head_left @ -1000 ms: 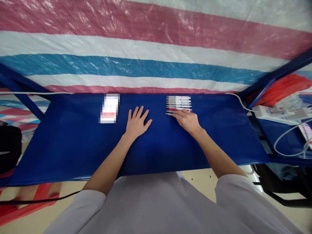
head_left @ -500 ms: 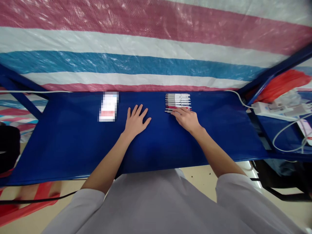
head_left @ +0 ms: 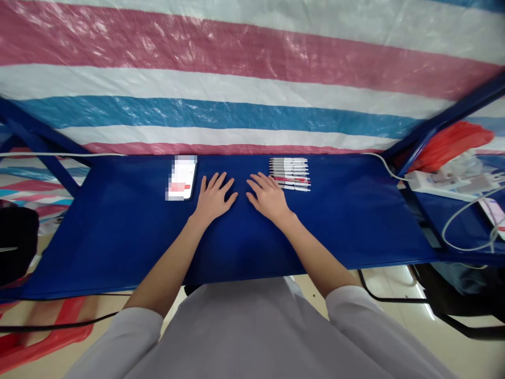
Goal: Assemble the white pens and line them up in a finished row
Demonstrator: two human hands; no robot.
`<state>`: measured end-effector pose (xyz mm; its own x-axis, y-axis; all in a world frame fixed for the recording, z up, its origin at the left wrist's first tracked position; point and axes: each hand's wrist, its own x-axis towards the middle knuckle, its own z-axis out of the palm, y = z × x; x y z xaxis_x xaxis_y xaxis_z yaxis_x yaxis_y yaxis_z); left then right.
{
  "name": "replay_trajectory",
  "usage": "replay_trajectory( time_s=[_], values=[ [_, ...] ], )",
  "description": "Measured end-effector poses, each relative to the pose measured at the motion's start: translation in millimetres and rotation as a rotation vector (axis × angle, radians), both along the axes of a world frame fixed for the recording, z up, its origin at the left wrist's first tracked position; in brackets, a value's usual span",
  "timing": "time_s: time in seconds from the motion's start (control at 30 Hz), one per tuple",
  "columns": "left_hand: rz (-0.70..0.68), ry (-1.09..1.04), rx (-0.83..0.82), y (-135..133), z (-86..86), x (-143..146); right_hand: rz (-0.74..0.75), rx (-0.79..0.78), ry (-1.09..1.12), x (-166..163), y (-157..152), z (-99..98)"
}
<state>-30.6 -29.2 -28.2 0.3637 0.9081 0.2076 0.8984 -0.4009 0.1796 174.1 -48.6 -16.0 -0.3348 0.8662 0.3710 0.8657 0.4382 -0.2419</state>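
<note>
My left hand (head_left: pixel 213 196) lies flat on the blue table (head_left: pixel 118 231) with its fingers spread, holding nothing. My right hand (head_left: pixel 267 196) also rests flat and open beside it, palm down, just left of a neat row of several pens (head_left: pixel 289 172). The pens are white, one of them red, and lie side by side near the table's far edge. A small blurred card-like object (head_left: pixel 181 177) lies to the left of my left hand.
A striped red, white and blue tarp (head_left: pixel 236 84) hangs behind the table. At the right are a white power strip (head_left: pixel 430 181) with cables and a red plastic bag (head_left: pixel 453 141). A dark object (head_left: pixel 16 242) sits at the far left.
My right hand has let go of the pens and slid left to lie flat next to my left hand. The row of pens stays in place.
</note>
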Motion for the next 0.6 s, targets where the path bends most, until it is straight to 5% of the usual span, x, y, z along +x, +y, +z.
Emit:
replay_trajectory(
  time_s=[0.23, 0.6],
  values=[
    [-0.005, 0.036, 0.039, 0, -5.7, -7, -0.046, 0.004, 0.012, -27, 0, -27.5],
    [0.000, 0.032, 0.055, 0, -7.9, -8, -0.059, -0.035, 0.022, -27, 2, -32.8]
  ],
)
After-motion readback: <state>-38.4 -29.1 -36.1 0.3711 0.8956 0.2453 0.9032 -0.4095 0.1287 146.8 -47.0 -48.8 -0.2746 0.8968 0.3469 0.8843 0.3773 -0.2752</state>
